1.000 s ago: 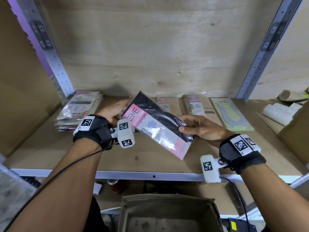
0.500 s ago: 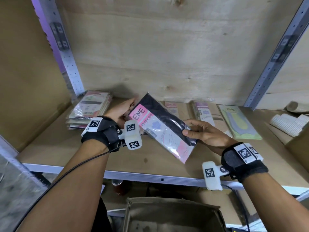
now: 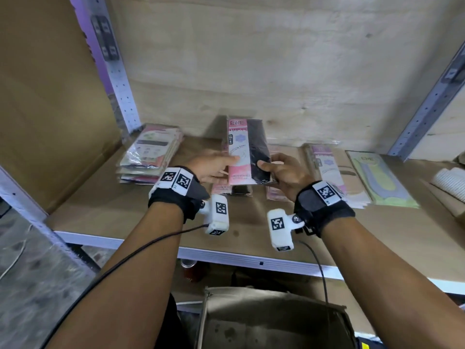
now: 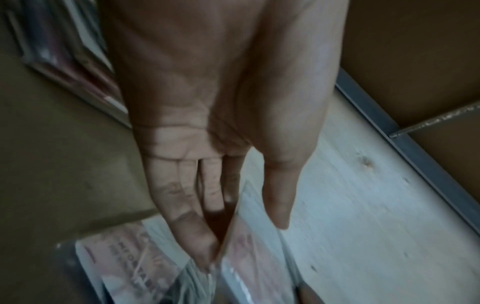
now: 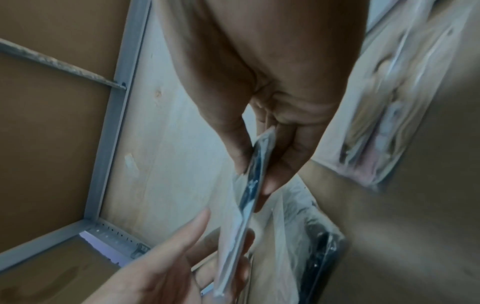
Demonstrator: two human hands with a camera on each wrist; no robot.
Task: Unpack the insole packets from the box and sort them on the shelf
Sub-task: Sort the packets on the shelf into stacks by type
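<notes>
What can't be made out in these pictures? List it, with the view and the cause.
- Box contents: head view, cut off by the bottom edge, interior dark.
- Small print on the held packet: head view, motion blur; only "ENE" reads.
- Packet under the held one: head view, mostly covered by it and the left hand.
- Right hand wrist view: packet shows edge-on only.

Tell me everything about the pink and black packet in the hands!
The pink and black packet is a flat, shiny plastic sleeve, pink card with "ENE" on one half, something black in the other. It is held nearly upright above the shelf. The left hand and right hand each pinch its lower edge.
</notes>
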